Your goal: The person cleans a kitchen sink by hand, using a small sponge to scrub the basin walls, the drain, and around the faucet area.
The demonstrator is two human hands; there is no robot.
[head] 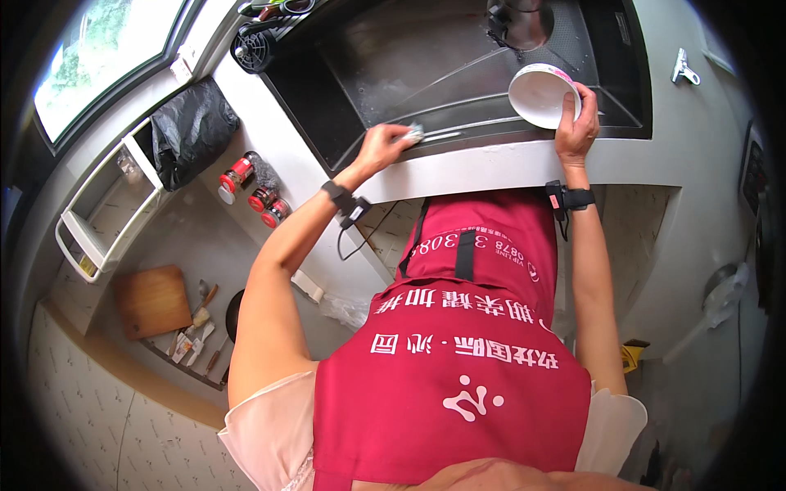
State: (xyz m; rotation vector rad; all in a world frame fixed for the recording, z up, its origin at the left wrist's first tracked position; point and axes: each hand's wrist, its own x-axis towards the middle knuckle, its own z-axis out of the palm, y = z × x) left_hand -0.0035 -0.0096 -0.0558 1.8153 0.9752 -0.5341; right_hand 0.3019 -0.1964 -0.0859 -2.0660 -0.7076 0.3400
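My right hand [577, 126] grips a white bowl [540, 98] by its rim, thumb inside and fingers outside. A pink pattern shows on the bowl's outer side. The bowl is tilted over the near right part of a dark sink [424, 67], its inside facing me. My left hand [387, 147] pinches a small crumpled whitish-blue wad [415, 132], perhaps a cloth or scrubber, at the sink's near edge. Thin pale streaks run along that edge, right of the wad.
A shiny round metal object [528, 24] sits in the sink's far right. White counter [479, 162] borders the sink. Left are a black strainer-like piece [252, 52], a black plastic bag [193, 132], red-lidded jars [236, 175] and a wooden board [153, 301]. A metal clip [684, 67] lies right.
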